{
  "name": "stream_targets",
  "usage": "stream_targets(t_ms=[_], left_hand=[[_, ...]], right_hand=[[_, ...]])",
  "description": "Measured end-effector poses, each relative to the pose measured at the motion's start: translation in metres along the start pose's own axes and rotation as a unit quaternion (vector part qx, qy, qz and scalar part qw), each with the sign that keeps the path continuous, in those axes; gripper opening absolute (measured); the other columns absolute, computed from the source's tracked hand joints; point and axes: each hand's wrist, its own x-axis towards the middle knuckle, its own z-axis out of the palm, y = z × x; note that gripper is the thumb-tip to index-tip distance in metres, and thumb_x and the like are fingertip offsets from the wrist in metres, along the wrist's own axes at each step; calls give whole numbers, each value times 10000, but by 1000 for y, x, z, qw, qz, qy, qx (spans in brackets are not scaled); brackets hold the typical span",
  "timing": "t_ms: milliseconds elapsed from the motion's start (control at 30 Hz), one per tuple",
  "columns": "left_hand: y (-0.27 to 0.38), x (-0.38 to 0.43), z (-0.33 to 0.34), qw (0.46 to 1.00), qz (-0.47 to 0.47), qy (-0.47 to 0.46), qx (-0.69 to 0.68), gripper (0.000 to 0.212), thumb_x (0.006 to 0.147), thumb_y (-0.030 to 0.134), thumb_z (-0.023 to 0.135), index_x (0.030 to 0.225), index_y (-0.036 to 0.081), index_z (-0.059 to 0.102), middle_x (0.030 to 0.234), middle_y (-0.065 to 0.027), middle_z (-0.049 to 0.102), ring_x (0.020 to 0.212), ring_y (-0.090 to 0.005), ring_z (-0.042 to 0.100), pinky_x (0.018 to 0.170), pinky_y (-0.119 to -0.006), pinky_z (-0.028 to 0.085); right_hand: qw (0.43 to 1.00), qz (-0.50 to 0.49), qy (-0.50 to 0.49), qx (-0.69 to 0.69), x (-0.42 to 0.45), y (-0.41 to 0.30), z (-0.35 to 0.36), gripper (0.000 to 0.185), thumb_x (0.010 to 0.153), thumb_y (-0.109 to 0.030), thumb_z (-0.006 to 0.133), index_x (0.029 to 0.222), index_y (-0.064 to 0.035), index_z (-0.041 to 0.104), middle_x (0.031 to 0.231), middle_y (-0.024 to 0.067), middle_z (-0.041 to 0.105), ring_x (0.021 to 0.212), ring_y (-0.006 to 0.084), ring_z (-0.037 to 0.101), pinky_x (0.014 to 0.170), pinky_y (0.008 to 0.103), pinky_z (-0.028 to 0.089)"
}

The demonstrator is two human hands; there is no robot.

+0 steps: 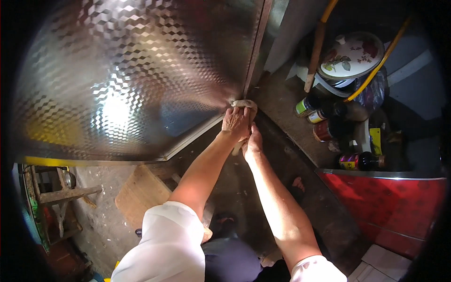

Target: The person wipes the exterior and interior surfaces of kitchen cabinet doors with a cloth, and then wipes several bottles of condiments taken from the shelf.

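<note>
My left hand (235,124) rests over a crumpled beige cloth (246,103), fingers bent onto it, at the corner of a shiny metal surface (141,91) embossed with a cube pattern. Just below and to the right, my right hand (253,142) closes around the lower part of the cloth, thumb upward. A tail of the cloth hangs out under the hands. Part of the right fingers is hidden. A pale trim strip (197,135) edges the metal surface near my left forearm.
Right, a ledge (282,116) holds several jars and bottles (322,130), a dark bottle on its side (363,161), a flowered lid (352,56) and a yellow hose (384,67). Its front is red tile (387,204). Lower left are a wooden board (141,194) and a wooden frame (67,194).
</note>
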Motion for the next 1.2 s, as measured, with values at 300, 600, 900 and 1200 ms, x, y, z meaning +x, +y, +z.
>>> stream_targets(t_ms=[300, 600, 900, 1200], left_hand=[[7, 8, 17, 982, -29, 116, -148, 483, 770, 230, 613, 1195, 70, 447, 1150, -191, 515, 1155, -346, 424, 957, -471, 314], [40, 7, 10, 841, -10, 32, -540, 426, 760, 61, 620, 1163, 66, 484, 938, -90, 564, 855, -179, 545, 714, -290, 464], [137, -55, -48, 880, -86, 125, -451, 281, 839, 263, 514, 1023, 97, 646, 989, -134, 662, 930, -302, 629, 795, -376, 499], [150, -140, -80, 925, 77, 75, -364, 674, 665, 307, 740, 1263, 130, 484, 1005, -160, 646, 1011, -312, 598, 872, -387, 459]], right_hand=[[997, -19, -40, 57, 32, 5, -22, 526, 963, -365, 361, 1372, -34, 370, 1372, 100, 423, 1212, 191, 443, 1023, 317, 345], [997, -15, 70, -15, -7, -35, -33, 482, 946, -438, 348, 1202, -67, 520, 1139, 87, 584, 1014, 204, 573, 860, 364, 477], [972, -121, -9, -202, -142, -181, -68, 248, 784, -221, 635, 981, -69, 635, 892, 35, 646, 797, 173, 619, 753, 306, 487], [846, -269, -99, -449, -280, -199, 4, 193, 794, -100, 581, 943, 9, 640, 848, 30, 632, 760, 104, 572, 699, 246, 450]])
